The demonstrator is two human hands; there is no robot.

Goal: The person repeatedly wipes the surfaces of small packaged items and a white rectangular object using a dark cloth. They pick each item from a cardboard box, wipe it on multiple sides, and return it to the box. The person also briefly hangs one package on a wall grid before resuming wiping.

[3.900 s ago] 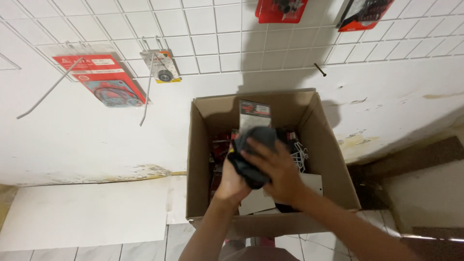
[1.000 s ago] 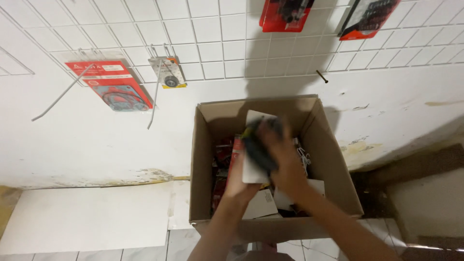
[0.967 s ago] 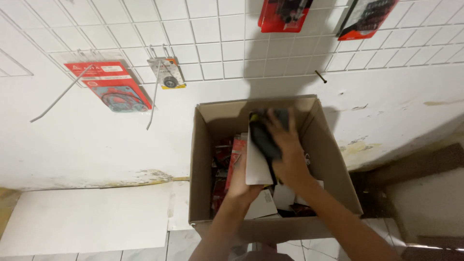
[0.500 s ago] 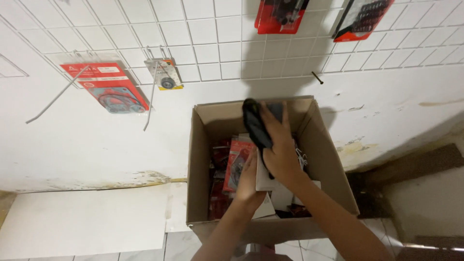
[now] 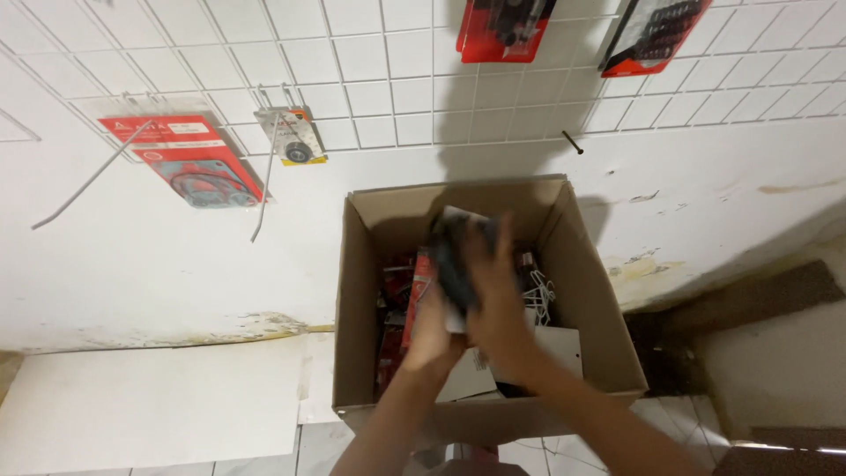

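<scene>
An open cardboard box (image 5: 352, 353) stands on the floor against a white wall. Both my hands are above it. My right hand (image 5: 498, 300) grips a dark object mounted on a white card package (image 5: 454, 260), held upright over the middle of the box. My left hand (image 5: 434, 330) supports the same package from below and the left. Motion blur hides the package's details. Inside the box lie red packaged goods (image 5: 397, 291) at the left, white wire hooks (image 5: 539, 286) at the right and white cards (image 5: 564, 344) near the front.
A white wire grid (image 5: 352, 70) covers the wall above, with red packages (image 5: 189, 159) (image 5: 502, 26) (image 5: 652, 35), a small carded item (image 5: 293, 137) and bare hooks (image 5: 573, 141) hanging on it. A white board (image 5: 150, 410) lies on the floor left of the box; dark boards (image 5: 749, 295) lie at the right.
The package has stayed over the box while both hands shifted their grip on it and turned it. The view has drifted slightly.
</scene>
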